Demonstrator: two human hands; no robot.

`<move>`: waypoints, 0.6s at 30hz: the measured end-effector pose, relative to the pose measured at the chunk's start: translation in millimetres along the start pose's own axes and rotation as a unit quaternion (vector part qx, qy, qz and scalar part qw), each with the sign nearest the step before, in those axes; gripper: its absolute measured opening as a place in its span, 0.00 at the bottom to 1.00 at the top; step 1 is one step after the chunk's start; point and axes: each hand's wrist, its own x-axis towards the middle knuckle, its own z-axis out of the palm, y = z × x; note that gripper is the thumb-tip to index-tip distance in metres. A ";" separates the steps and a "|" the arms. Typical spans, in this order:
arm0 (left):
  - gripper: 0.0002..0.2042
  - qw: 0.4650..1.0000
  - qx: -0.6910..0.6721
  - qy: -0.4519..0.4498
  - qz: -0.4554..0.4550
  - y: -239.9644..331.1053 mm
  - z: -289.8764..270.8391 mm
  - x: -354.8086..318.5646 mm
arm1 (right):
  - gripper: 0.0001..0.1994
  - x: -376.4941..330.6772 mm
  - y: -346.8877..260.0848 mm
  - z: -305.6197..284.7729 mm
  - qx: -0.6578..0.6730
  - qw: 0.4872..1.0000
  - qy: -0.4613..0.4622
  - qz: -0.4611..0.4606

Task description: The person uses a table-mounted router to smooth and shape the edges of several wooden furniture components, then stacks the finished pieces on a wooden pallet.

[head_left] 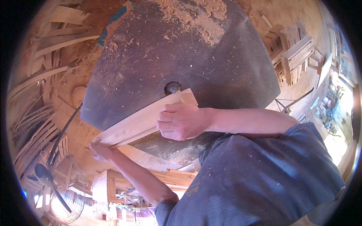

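Observation:
A pale wooden board (pixel 139 116) lies slantwise over the near part of a dark machine table (pixel 226 75). Its right end is close beside a round opening with a dark spindle (pixel 172 87) in it; whether they touch I cannot tell. My left hand (pixel 101 151) grips the board's left end, which sticks out past the table edge. Near the other end, my right hand (pixel 184 121) is closed on the board with its fingers curled over it. The undersides of the board and of both hands are hidden.
Sawdust and shavings (pixel 200 19) lie heaped at the table's far side. A stack of wooden pieces (pixel 298 54) stands beyond it on the right. On the left are a caged fan (pixel 66 196) and piles of wood strips (pixel 37 143). Wood shelving (pixel 107 186) stands at the lower left.

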 end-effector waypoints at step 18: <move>0.40 0.966 -0.129 -0.219 -0.041 47.2 -22.6 -184.3 | 0.27 -144.3 -80.3 -89.4 -0.075 0.969 0.013 0.233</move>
